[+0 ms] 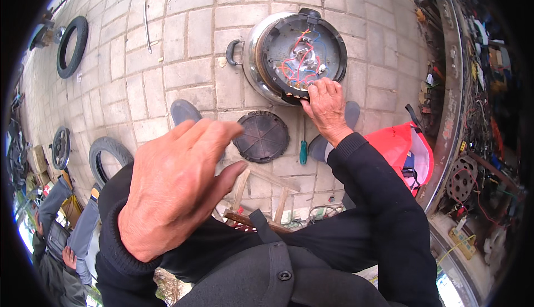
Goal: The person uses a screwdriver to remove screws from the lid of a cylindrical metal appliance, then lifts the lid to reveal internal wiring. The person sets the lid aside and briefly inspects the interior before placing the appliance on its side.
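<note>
An electric cooker (253, 65) with a shiny metal body lies tipped on the paving, its open underside showing red and blue wires (303, 62). My right hand (324, 104) is closed on the near edge of this base, thumb beneath and fingers over the rim. My left hand (175, 187) is raised close to the camera, thumb apart from the fingers, with nothing seen in it. Between my feet lies a round black base cover (261, 136) with ribs. A screwdriver with a green handle (303, 152) is beside it, its shaft pointing toward the cooker.
A red bag (397, 148) stands right of my right leg. Beyond a metal rail, the right side holds cluttered parts. Tyres (72, 47) lie at the left, and a thin metal rod (147, 27) rests on the paving. Another person (61, 240) sits at lower left.
</note>
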### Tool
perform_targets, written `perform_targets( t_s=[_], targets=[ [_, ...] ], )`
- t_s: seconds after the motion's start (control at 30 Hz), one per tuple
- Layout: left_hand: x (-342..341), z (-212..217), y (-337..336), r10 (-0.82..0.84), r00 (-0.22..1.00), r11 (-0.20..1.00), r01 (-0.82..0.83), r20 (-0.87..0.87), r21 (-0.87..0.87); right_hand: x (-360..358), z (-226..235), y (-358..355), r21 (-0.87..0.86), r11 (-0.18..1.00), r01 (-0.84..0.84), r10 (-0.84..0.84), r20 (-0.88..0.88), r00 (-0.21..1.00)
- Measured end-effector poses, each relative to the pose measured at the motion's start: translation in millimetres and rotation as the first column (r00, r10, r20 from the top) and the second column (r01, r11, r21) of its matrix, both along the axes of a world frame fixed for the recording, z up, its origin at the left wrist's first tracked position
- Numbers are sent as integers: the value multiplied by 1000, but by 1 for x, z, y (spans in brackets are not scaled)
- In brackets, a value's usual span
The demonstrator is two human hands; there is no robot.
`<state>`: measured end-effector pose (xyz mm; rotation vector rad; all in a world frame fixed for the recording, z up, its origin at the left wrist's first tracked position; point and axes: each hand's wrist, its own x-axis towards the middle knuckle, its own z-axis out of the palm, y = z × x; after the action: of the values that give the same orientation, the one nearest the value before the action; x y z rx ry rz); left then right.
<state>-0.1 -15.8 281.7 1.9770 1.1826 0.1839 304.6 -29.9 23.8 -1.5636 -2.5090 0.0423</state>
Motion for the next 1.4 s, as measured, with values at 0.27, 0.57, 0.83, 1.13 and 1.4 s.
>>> perform_targets(
  t_s=[0.27, 0.57, 0.83, 1.13, 1.4],
  targets=[
    [11, 2, 5, -165, 983, 980, 173, -84, 95, -2, -11, 2, 66, 997, 36, -35, -10, 999],
    [6, 0, 1, -189, 975, 976, 199, -116, 86, -2, 4, 1, 4, 999, 45, -45, -90, 995],
    [5, 0, 0, -191, 974, 975, 202, -120, 89, 1, 11, 6, -77, 996, 40, -49, -122, 991],
    [3, 0, 1, -193, 974, 976, 203, -115, 83, -1, 11, 4, -55, 997, 48, -54, -111, 992],
    [3, 1, 1, -193, 975, 976, 202, -111, 80, -4, 3, 0, 2, 998, 63, -62, -37, 997]
  ],
)
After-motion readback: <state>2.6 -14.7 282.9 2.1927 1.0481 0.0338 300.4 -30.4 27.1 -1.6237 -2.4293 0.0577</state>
